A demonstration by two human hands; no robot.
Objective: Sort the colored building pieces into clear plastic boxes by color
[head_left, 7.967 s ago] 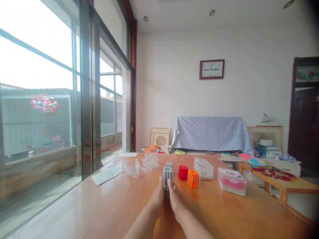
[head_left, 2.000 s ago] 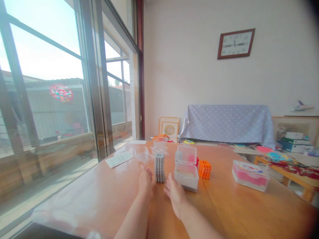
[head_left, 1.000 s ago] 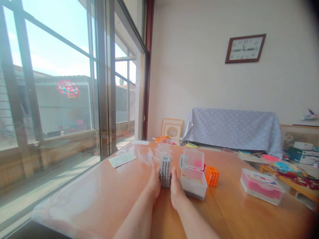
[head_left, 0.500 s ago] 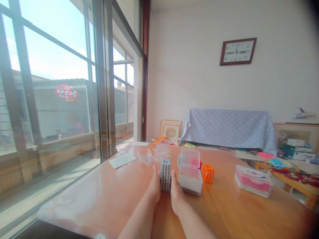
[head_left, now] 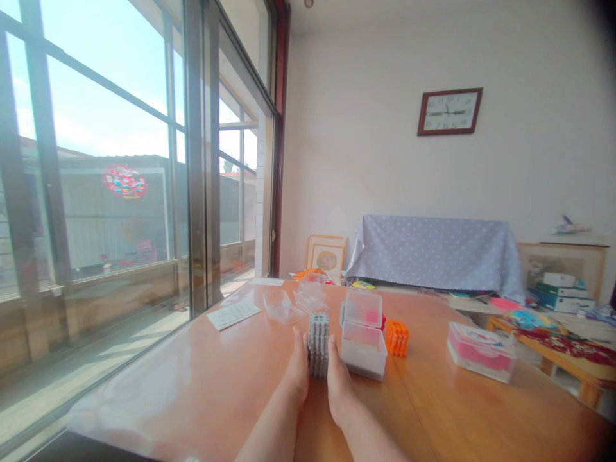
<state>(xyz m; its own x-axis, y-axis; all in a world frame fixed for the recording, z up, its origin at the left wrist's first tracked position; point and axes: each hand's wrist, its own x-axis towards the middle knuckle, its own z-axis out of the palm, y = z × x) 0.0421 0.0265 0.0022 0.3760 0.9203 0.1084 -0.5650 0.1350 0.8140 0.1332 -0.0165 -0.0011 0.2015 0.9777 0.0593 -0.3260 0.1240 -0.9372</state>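
Observation:
A stack of grey toy building pieces (head_left: 318, 345) stands upright on the wooden table between my two hands. My left hand (head_left: 299, 369) lies along its left side with straight fingers, at or very near the surface. Along the right side my right hand (head_left: 337, 378) is held flat, fingers stretched forward, close against the stack. Neither hand is wrapped around it, and firm contact is hard to make out. Just right of my right hand sits a clear plastic box (head_left: 363, 353) with its lid raised. Beyond that box stands an orange stack of similar pieces (head_left: 397, 339).
Clear plastic containers (head_left: 279, 306) and a printed sheet (head_left: 233, 315) lie to the far left on the table (head_left: 168, 391). A closed box with pink contents (head_left: 481, 353) stands at the right. Tall windows (head_left: 115, 192) run along the left side.
The view has tilted slightly, so the clock sits lower and further left. Both hands stay beside the grey stack, the right one appearing a little closer to it.

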